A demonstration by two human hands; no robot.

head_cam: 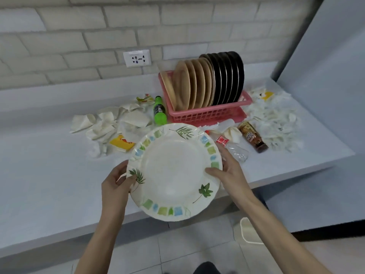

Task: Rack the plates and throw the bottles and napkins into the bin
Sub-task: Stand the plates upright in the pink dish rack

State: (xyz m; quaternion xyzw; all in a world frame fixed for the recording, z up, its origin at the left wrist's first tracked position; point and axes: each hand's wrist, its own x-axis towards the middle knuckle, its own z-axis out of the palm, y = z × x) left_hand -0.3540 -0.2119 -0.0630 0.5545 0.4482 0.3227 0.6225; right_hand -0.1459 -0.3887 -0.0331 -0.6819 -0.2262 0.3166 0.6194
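Observation:
I hold a white plate [173, 173] with leaf prints and green-blue squares above the counter's front edge. My left hand [116, 182] grips its left rim and my right hand [229, 171] grips its right rim. Behind it stands a pink rack [207, 113] filled with several tan and black plates on edge. A green bottle [159, 111] stands left of the rack. A brown bottle [253, 138] and a clear crushed bottle [234, 149] lie to the right. Crumpled napkins [110, 123] lie on the left, and more napkins [276, 119] on the right.
A yellow wrapper [121, 143] lies among the left napkins. A white bin [249, 232] shows on the floor under the counter's front edge, by my right forearm. A wall socket [137, 58] sits on the brick wall. A grey wall closes the right side.

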